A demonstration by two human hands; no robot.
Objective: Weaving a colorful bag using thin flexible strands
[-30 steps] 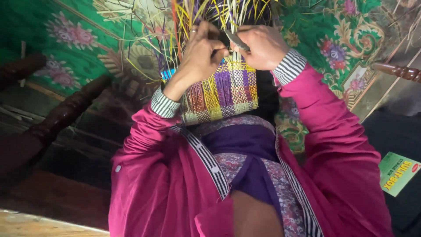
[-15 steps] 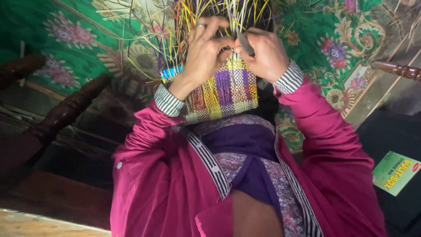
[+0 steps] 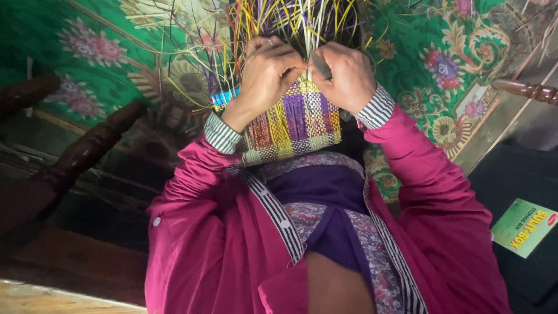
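Far out from the left grip, at the picture's left edge: dark turned wooden rails point(image 3: 87, 148), lying at a slant over a green floral cloth point(image 3: 93, 52) that spreads behind everything.

Nearer the left grip, on its outer side: loose straw-pale and yellow strips point(image 3: 186, 75) fanning outward, plus a bit of bright blue strip just beside the wrist.

Left hand point(image 3: 268, 72): fingers curled shut, pinching weaving strips at the top edge of the woven piece. A ring shows on one finger. Striped cuff and magenta sleeve point(image 3: 192, 197) run down from the wrist.

Between the two grips and just below them: the woven piece point(image 3: 296, 122), a checked panel of purple, yellow, pink and pale strips, held upright against the person's lap. Its bottom edge touches a patterned purple garment point(image 3: 325, 197). Above both grips, unwoven strip ends point(image 3: 290, 20) stand up in a spray of yellow, purple and white.

Right hand point(image 3: 346, 75): closed as well, knuckles toward the camera, gripping strips at the panel's top edge, close against the left hand. A small dark object sits under its fingers; cannot tell what it is.

Well out from the right grip: another turned wooden rail point(image 3: 526, 90), and lower down a green printed card point(image 3: 523, 227) on a dark surface.
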